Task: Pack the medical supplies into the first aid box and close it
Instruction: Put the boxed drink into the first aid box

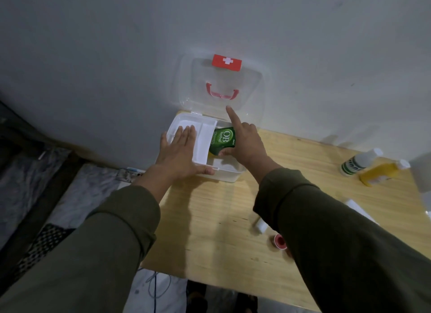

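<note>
Pale grey wall (116, 44) rises behind a light wooden tabletop (210, 219), at whose far left corner stands a white plastic first aid box (229, 174) with its translucent lid (254, 98) swung up against the wall; the lid bears a red latch with a white cross (227, 62) and a red carrying handle (222, 93). Inside the box, a white divided inner tray (203, 142) occupies the left part, leaving the right part of the base open. Left hand (179, 154), in an olive-green sleeve (98, 254), lies flat with its fingers (186, 135) spread and extended over the tray, thumb against the box's near rim, gripping nothing. Right hand (247, 144) holds a green carton printed "OB herbal" (222, 140) in the opening beside the tray; thumb and lower fingers close on the carton while the index finger points straight up toward the lid. How deep the carton sits in the box cannot be told. Further supplies remain on the tabletop at right: a white bottle with a green label (358, 162), a yellow bottle with a white cap (382, 172) just beside it, a small white cylinder (261, 225), a red-rimmed tape roll (279, 241) partly hidden by the right sleeve, and a white flat item (359, 209) at the sleeve's far edge.
</note>
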